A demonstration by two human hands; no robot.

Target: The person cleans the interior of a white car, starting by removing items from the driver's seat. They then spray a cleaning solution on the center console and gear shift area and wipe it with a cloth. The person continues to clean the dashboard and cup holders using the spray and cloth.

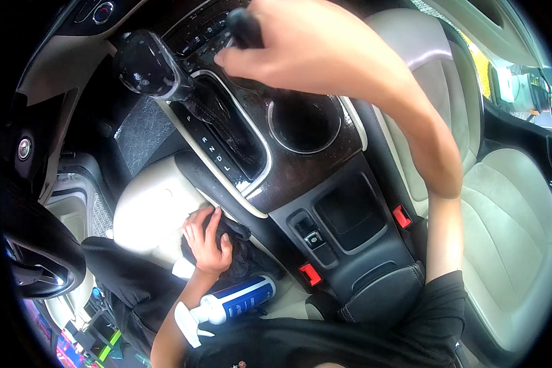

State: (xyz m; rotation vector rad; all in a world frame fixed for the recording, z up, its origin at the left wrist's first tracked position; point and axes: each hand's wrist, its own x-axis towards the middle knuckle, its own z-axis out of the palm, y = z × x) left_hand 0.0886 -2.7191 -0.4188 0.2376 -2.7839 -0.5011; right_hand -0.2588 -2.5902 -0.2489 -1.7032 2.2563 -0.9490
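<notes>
My right hand (276, 50) grips a black tool (244, 28) with a rounded end, blurred, above the front of the glossy dark centre console (303, 179). What its working end touches is hidden behind my fingers. The wet panel carries droplets around the gear lever (147, 64), whose knob is spotted with liquid, and around the round cup holder (306, 122). Down on the driver's seat, my left hand (209, 241) rests with spread fingers on a crumpled black cloth (253, 255). A blue and white spray bottle (248, 296) lies on its side by my left forearm.
Red seat-belt buckles (310, 274) flank the console. Behind the shifter are an electric parking brake switch (313, 239), an open tray (349, 211) and a padded armrest (382, 292). The steering wheel (46, 267) is at left, the pale passenger seat (506, 230) at right.
</notes>
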